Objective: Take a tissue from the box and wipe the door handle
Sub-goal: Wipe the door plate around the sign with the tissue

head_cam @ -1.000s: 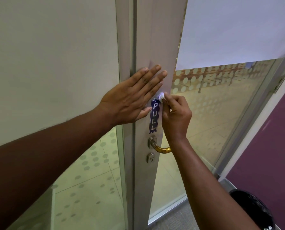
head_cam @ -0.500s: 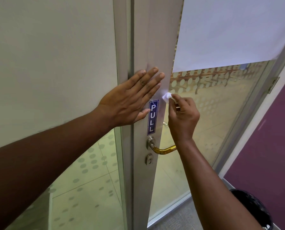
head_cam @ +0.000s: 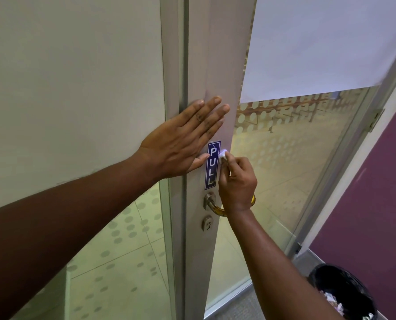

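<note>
Right hand pinching tissue, door edge

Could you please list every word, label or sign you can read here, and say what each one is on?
"PULL": white letters stacked vertically on a blue sticker on the door frame, above the door handle.
No other text shows; the keyhole plate has no readable marking.

Bright, even light; sharp centre, wide-angle edge bending.
</note>
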The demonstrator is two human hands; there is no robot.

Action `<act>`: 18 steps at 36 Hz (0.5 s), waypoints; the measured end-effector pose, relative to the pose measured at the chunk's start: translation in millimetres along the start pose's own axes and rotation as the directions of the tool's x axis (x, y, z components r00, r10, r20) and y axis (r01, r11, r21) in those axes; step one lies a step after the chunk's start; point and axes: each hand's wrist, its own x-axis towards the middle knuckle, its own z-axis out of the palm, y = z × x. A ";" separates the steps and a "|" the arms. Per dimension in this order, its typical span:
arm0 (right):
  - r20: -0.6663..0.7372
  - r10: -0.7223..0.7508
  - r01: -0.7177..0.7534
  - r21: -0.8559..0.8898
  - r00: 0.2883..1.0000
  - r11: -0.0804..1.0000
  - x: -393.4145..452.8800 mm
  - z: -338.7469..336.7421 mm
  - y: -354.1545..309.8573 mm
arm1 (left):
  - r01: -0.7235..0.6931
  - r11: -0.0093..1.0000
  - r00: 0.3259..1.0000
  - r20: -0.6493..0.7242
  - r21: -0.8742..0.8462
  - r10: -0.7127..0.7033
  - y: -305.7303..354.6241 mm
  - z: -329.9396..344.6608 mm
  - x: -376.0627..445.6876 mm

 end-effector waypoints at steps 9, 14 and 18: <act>-0.090 0.116 -0.094 0.222 0.989 0.970 23.3 -20.4 -6.7 | 0.016 1.000 1.000 0.011 -0.004 -0.016 -0.9 1.3 -0.6; -0.027 -0.008 0.012 0.131 1.000 0.991 24.5 -8.9 -11.6 | 0.015 1.000 1.000 0.013 -0.001 -0.015 -0.7 1.7 -0.9; -0.045 -0.006 0.011 0.108 0.999 0.994 7.8 -1.7 -7.0 | 0.007 1.000 1.000 -0.003 0.000 -0.007 -0.7 2.1 -0.5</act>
